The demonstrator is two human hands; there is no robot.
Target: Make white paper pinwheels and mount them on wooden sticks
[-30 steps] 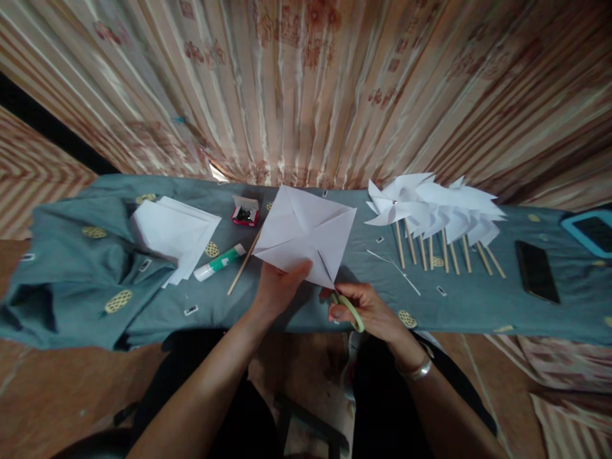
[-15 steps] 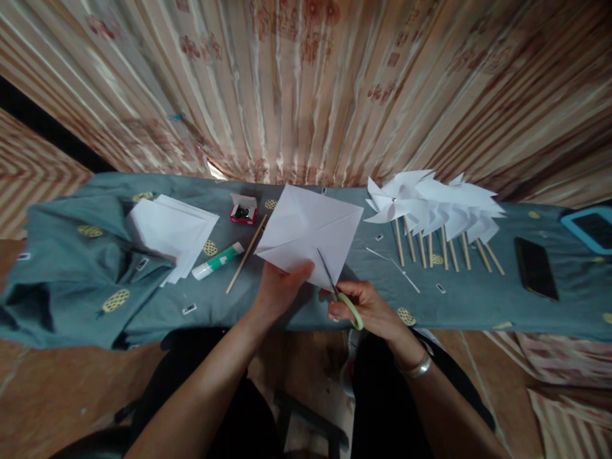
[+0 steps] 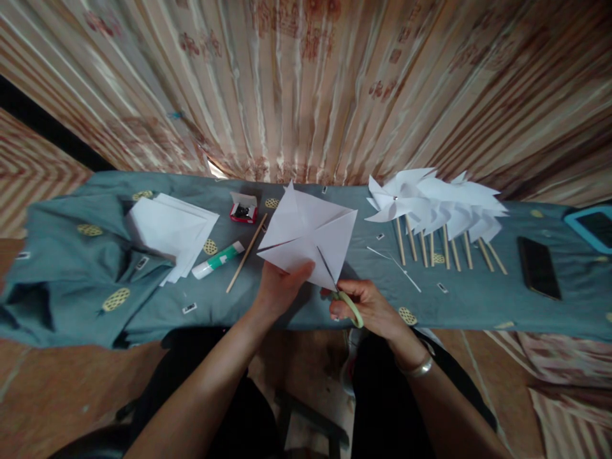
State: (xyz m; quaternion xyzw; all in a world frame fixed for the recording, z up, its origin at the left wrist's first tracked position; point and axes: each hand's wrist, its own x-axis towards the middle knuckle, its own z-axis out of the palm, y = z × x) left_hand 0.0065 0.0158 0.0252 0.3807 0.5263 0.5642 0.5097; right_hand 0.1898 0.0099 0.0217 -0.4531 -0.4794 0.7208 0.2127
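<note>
My left hand (image 3: 282, 287) grips the near edge of a square white paper sheet (image 3: 306, 223), thumb on top and fingers hidden beneath. The sheet has slits running in from its corners toward the middle. In my right hand (image 3: 363, 303) is a pair of scissors (image 3: 351, 308) with light green handles, at the sheet's near right corner. A dark line of blade or slit runs inward from that corner. Left of the sheet lie a wooden stick (image 3: 246, 255) and a small open red box (image 3: 243, 211) with dark small pieces inside.
A green and white glue stick (image 3: 217, 260) and a stack of white paper (image 3: 179, 233) lie to the left. Several paper pinwheels (image 3: 430, 201) on sticks rest to the right, with paper strips (image 3: 406, 274), a phone (image 3: 539, 268) and a blue-framed device (image 3: 593, 226) nearby. A curtain (image 3: 306, 95) hangs behind.
The scissors have cut along the near right corner of the sheet, and the slits there and elsewhere gape wider. The sheet has shifted slightly; both hands stay nearly in place.
</note>
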